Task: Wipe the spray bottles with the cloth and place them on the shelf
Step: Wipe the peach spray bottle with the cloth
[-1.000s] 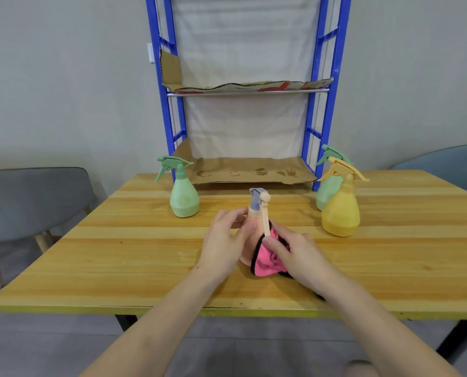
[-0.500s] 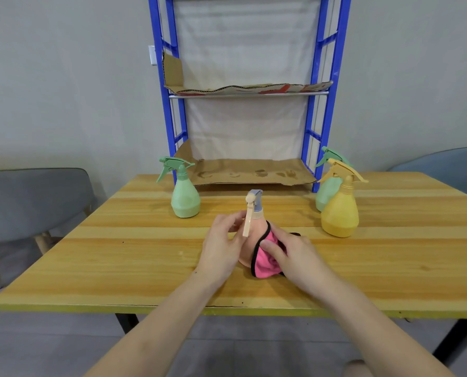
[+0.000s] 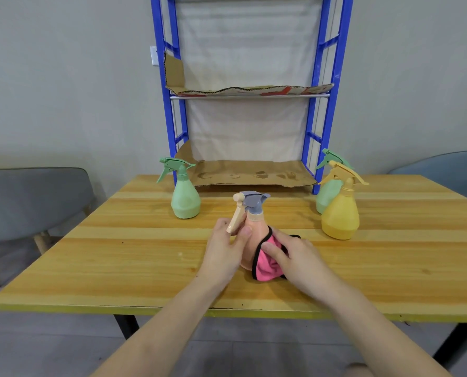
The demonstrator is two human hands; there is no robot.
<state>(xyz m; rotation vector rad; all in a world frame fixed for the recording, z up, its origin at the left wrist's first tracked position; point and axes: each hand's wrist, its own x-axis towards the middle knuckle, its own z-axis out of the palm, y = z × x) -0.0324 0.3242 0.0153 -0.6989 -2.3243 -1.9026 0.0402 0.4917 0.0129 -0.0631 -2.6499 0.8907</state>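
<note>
Mid-wipe, frame centre: our left hand (image 3: 221, 251) grips the peach plastic spray bottle (image 3: 255, 227) on the wooden worktop (image 3: 118, 254), and our right hand (image 3: 297, 257) holds the pink black-edged cloth (image 3: 267, 268) against it. Next, we judge, it goes up to the blue metal shelf (image 3: 248, 96) above.

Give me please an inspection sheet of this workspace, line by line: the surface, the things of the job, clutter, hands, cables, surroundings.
Surface: wooden table, with four bottles standing on it.
Job's things: peach spray bottle upright at centre; pink cloth against its right side; green spray bottle at left; yellow spray bottle at right, second green bottle behind it; blue shelf at the far edge, tiers lined with cardboard, no bottle on them.
Clutter: nothing seen.
Hands: left hand grips the peach bottle at its neck; right hand holds the cloth against it.
Cables: nothing seen.
Surroundings: grey chair at left, blue-grey chair at right, plain wall.
</note>
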